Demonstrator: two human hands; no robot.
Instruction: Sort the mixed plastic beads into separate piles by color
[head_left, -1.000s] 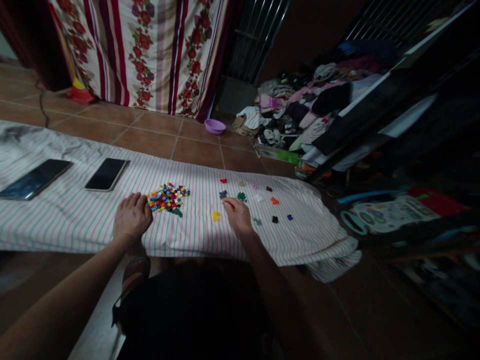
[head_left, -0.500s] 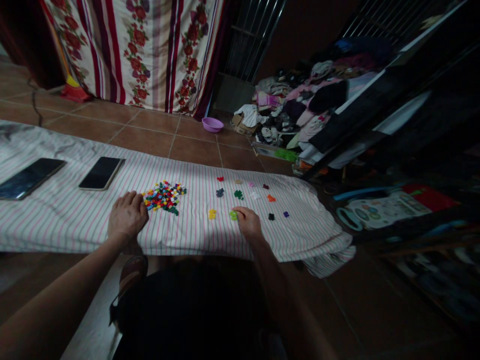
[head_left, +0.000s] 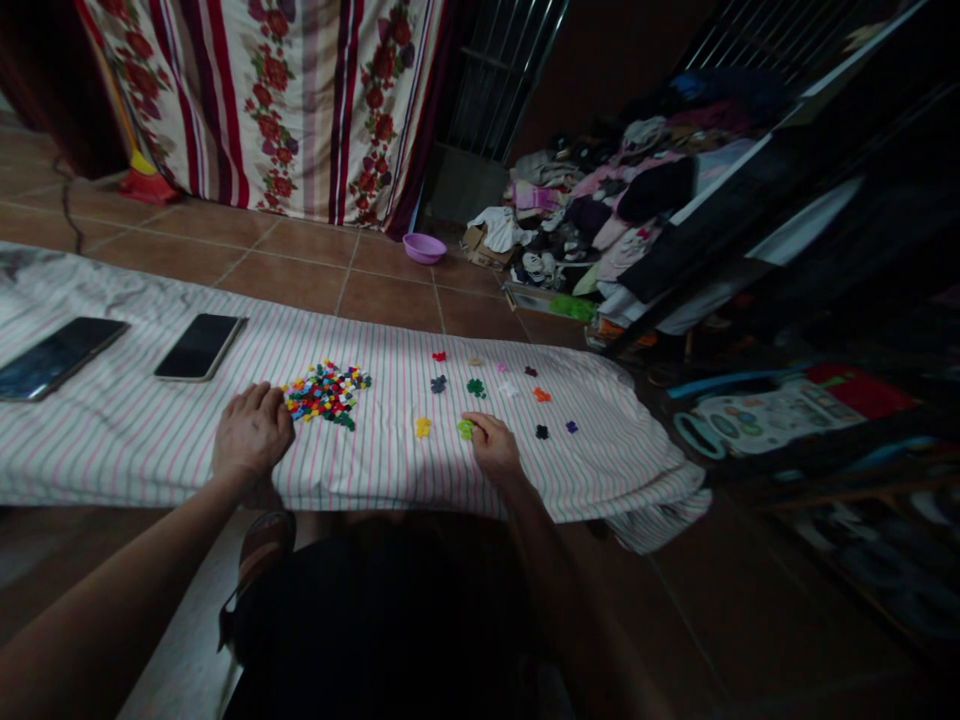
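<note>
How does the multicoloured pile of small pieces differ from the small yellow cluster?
The multicoloured pile mixes many colours; the small yellow cluster shows one. The pile spreads wide; the cluster is compact. The left hand borders the pile, not the cluster. Both lie on striped white cloth.

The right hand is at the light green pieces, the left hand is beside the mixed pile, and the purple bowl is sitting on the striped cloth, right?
Not quite: the purple bowl is on the tiled floor, beyond the striped cloth, as the head view shows.
</note>
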